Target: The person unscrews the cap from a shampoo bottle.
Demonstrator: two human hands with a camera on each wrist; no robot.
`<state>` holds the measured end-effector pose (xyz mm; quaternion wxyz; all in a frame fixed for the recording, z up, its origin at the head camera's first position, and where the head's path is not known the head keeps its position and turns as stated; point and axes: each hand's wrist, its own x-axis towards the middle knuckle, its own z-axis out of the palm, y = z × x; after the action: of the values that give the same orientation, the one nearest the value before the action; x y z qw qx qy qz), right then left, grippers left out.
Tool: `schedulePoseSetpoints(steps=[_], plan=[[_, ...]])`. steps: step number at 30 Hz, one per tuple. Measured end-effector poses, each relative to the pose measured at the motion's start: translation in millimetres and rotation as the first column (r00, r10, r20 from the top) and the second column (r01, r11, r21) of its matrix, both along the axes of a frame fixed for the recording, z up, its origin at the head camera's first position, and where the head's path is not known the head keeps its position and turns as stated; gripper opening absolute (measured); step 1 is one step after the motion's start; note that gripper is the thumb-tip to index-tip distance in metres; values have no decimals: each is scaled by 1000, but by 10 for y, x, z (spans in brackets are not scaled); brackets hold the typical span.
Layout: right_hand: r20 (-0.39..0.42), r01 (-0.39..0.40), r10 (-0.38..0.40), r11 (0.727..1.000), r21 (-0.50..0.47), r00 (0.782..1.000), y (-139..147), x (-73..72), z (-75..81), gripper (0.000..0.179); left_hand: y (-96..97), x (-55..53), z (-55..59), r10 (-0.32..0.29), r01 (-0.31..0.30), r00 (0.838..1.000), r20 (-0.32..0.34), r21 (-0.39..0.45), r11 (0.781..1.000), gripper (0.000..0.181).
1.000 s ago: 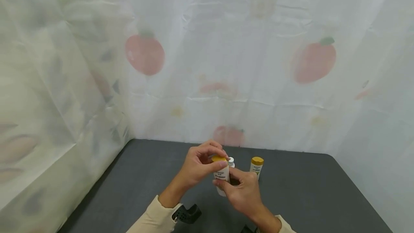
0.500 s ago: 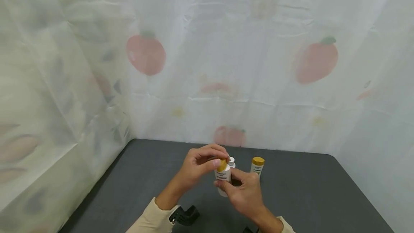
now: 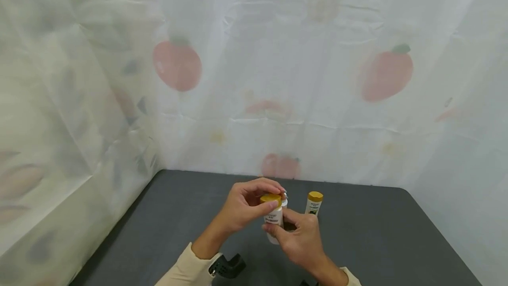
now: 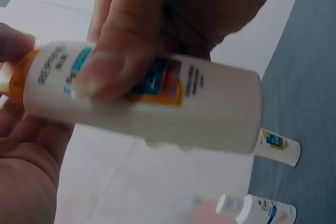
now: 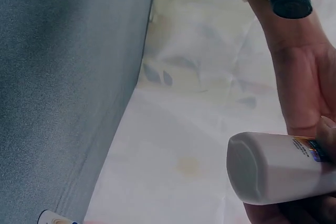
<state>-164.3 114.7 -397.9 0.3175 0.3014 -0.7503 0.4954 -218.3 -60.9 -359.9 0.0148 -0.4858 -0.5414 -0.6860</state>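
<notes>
My right hand [image 3: 303,237] grips a white bottle [image 3: 273,219] with a coloured label, its thumb lying across the front in the left wrist view. Over the top, my left hand [image 3: 243,204] bends its fingers and thumb around the yellow cap [image 3: 271,198]. The cap sits level at the bottle's mouth in the head view. Seen from the left wrist, the bottle [image 4: 220,106] lies sideways, its orange-yellow cap [image 4: 19,80] partly behind the left fingers. From the right wrist, the bottle's flat base [image 5: 247,169] faces the camera.
A second white bottle with a yellow cap [image 3: 314,202] stands on the dark grey table [image 3: 369,233], right of the hands. Another white bottle with a narrow white top [image 4: 260,211] stands behind the hands. Printed white curtains [image 3: 317,78] enclose the table's back and sides.
Half a second ago the yellow cap was tipped up, showing its round face; now it lies level again under the left fingers. The right hand's grip on the bottle looks the same.
</notes>
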Motion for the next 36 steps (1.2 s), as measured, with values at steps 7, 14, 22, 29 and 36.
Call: schedulePoseSetpoints(steps=[7,14,22,29,36], plan=[[-7,16,-16,1000,-7,1000,1,-26,5,18,21,47,17,63,-66,997,-48,-50,997,18],[-7,5,-5,1000,-8,1000,-4,-21,0,24,-77,70,0,69,-72,997,-42,-81,994,25],[-28,-5,4,1000,-12,1000,-3,-2,12,22,2,74,-11,94,-97,994,-59,-33,995,19],[-30,-9,8,1000,-27,1000,-15,2,-19,22,73,92,26,94,-100,989,-113,-48,994,14],[-7,30,-30,999,-36,1000,37,-17,26,21,-13,80,8,34,-44,994,-105,-97,994,25]])
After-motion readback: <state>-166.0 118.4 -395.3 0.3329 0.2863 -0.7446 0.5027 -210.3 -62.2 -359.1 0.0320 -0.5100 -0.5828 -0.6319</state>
